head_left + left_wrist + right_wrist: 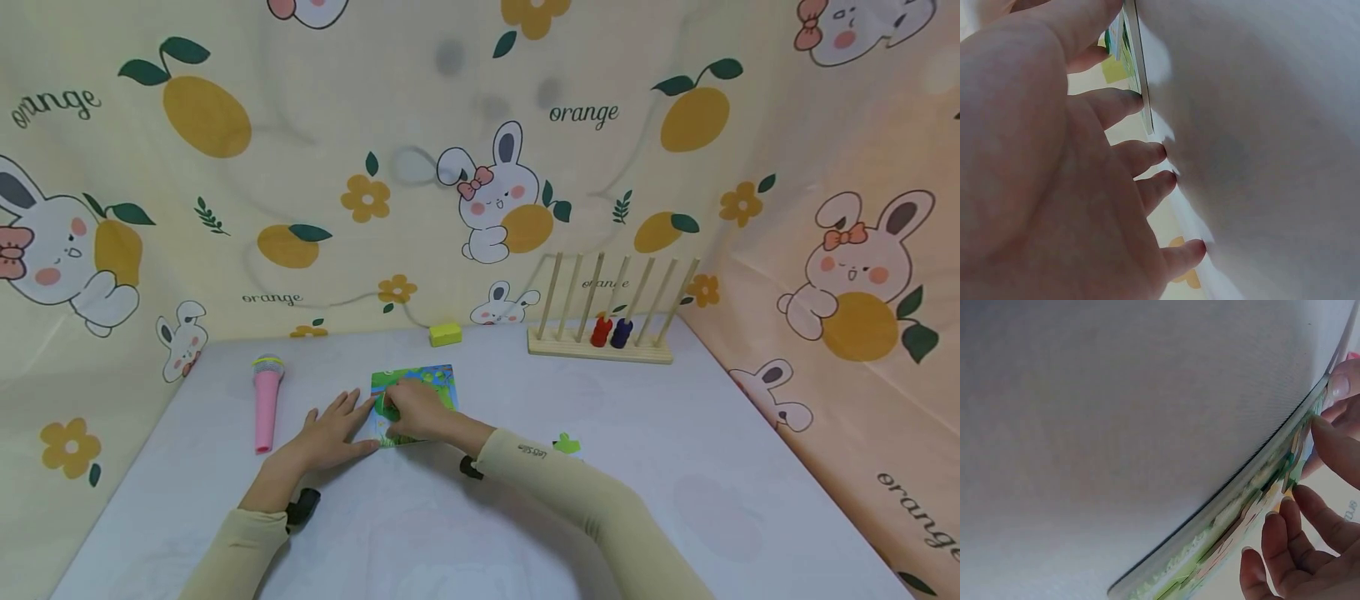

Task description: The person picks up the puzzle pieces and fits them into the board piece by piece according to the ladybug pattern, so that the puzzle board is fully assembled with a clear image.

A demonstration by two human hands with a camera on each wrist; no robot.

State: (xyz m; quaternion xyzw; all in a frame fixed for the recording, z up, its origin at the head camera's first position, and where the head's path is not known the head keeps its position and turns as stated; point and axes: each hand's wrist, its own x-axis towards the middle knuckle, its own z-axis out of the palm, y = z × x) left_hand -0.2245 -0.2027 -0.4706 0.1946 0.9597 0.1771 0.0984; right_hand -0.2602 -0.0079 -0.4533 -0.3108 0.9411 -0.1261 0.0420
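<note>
A colourful, flat picture puzzle board (447,385) lies on the white table in the head view. My left hand (327,435) rests at its left side with fingers spread, the thumb by the near left corner. In the left wrist view, fingertips touch the board's edge (1139,56). Over the board, my right hand (416,410) pinches a small green puzzle piece (382,407) between thumb and finger. The right wrist view shows this thin piece (1291,467) tilted against the board; its full outline is hidden.
A loose light-green piece (567,443) lies right of the board, beyond my right sleeve. A pink toy microphone (266,408) lies at the left. Behind are a yellow block (446,335) and a wooden peg rack (547,342) with red and dark blue pieces.
</note>
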